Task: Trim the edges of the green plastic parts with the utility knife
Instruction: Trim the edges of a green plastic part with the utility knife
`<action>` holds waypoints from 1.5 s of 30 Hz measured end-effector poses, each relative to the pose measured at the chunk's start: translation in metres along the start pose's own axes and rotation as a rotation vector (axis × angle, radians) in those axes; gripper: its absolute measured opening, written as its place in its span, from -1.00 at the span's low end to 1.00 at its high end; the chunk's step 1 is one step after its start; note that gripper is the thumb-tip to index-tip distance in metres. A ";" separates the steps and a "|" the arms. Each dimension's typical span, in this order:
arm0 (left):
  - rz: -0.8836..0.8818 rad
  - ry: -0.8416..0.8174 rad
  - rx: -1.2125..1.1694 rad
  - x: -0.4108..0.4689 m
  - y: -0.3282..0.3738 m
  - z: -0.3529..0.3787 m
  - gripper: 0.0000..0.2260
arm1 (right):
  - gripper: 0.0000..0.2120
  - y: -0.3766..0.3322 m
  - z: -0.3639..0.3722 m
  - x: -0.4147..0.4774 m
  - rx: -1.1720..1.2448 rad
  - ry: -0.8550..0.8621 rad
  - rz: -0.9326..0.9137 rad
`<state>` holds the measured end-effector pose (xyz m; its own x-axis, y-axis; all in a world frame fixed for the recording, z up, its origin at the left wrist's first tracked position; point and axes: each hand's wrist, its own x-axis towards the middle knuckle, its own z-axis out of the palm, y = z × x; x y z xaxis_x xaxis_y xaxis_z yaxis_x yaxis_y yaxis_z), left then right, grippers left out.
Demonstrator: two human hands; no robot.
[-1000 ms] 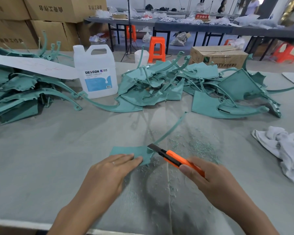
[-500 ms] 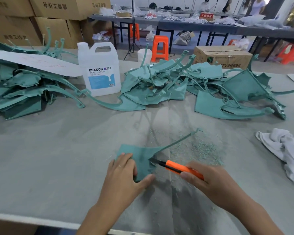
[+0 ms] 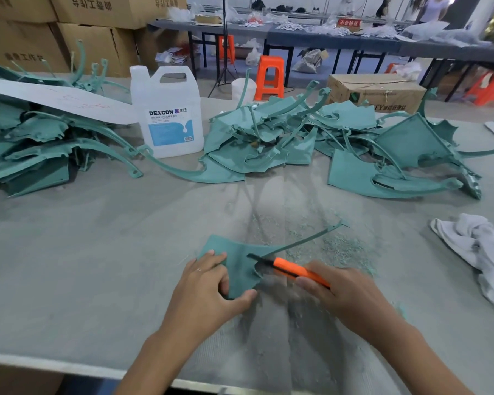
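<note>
Left hand [image 3: 208, 289]: pinches the near-left corner of the green plastic part [image 3: 240, 260]; thumb at the near tip, fingers curled over the top face.
Right hand [image 3: 345, 295]: wrapped tight round the orange handle of the utility knife [image 3: 294, 270].
Knife: points left and away; dark blade end touches the part's right edge, near where the thin arm starts.
Part location: near centre of the table [image 3: 97, 252], between both hands, directly in front of the person.
Part shape: flat fan-like panel plus a thin curved arm reaching right and away.
Part vs grips: panel under the left fingers; right hand just beside its right edge, touching only through the blade.
Part lift: near corner flat or raised, cannot tell.
Shavings [image 3: 342, 246]: green scraps scattered on the table just right of the part, below the thin arm.
Centre pile [image 3: 263, 143]: heap of similar green parts at the far side, well apart from the hands.
Left pile [image 3: 35, 146]: more green parts, white strip [image 3: 54, 99] lying across the top.
Right pile [image 3: 397, 158]: more green parts, far right.
Jug [image 3: 167, 115]: white, upright, labelled DEXCON, between left and centre piles.
Cloth [image 3: 479, 252]: white, crumpled, at the right edge of the table.
Cardboard boxes [image 3: 92, 29]: stacked behind the table, far left.
Orange stool [image 3: 268, 78]: on the floor beyond the table.
</note>
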<state>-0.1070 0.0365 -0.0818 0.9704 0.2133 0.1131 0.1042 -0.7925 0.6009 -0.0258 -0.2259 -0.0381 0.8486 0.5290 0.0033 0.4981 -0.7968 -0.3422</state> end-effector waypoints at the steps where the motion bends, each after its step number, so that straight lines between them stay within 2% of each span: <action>1: -0.005 -0.006 0.000 0.000 0.000 0.000 -0.48 | -0.59 0.000 0.000 0.002 -0.013 0.016 0.018; 5: -0.002 0.002 0.015 0.001 0.001 0.000 -0.49 | -0.45 0.001 0.004 0.000 0.086 0.045 -0.026; 8: 0.006 0.023 0.012 0.001 0.001 0.000 -0.49 | -0.48 0.000 0.004 0.001 0.064 0.015 -0.042; 11: 0.006 0.014 0.011 0.001 0.001 0.000 -0.49 | -0.54 -0.001 0.005 0.002 0.080 0.092 -0.013; 17: 0.011 0.024 0.022 -0.001 0.002 0.001 -0.49 | -0.54 -0.009 0.013 -0.007 0.015 0.088 0.022; 22: 0.021 0.048 0.040 -0.003 0.003 0.003 -0.50 | -0.39 -0.011 0.019 -0.015 0.034 0.065 0.052; 25: 0.010 0.044 0.044 -0.002 0.004 0.004 -0.50 | -0.43 -0.012 0.020 -0.013 -0.063 0.143 0.078; 29: 0.016 0.055 0.062 -0.002 0.006 0.006 -0.50 | -0.44 -0.017 0.025 -0.015 0.003 0.094 0.063; 32: 0.001 0.048 0.072 -0.004 0.009 0.006 -0.50 | -0.51 -0.014 0.023 -0.014 -0.058 0.167 0.085; 36: -0.062 0.025 0.161 -0.011 0.018 0.007 -0.49 | -0.56 -0.020 0.029 -0.019 -0.025 0.204 0.115; 38: -0.034 0.091 0.249 -0.015 0.024 0.008 -0.49 | -0.53 -0.019 0.028 -0.020 -0.021 0.206 0.118; 39: 0.003 0.141 0.317 -0.015 0.026 0.008 -0.48 | -0.53 -0.019 0.027 -0.020 -0.020 0.201 0.123; 40: 0.013 0.163 0.390 -0.012 0.029 0.006 -0.38 | -0.55 -0.018 0.025 -0.019 -0.019 0.193 0.123; 42: -0.031 0.069 0.505 -0.003 0.034 0.002 -0.04 | -0.59 -0.018 0.022 -0.018 -0.017 0.182 0.113; 43: -0.044 0.030 0.530 0.001 0.034 0.002 0.04 | -0.61 -0.019 0.020 -0.017 -0.012 0.177 0.107; 45: -0.053 -0.003 0.497 0.008 0.032 0.004 0.09 | -0.60 -0.019 0.017 -0.017 0.001 0.162 0.108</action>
<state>-0.0951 0.0103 -0.0652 0.9615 0.2599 0.0897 0.2442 -0.9571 0.1559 -0.0529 -0.2153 -0.0477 0.9148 0.3863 0.1181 0.4025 -0.8462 -0.3493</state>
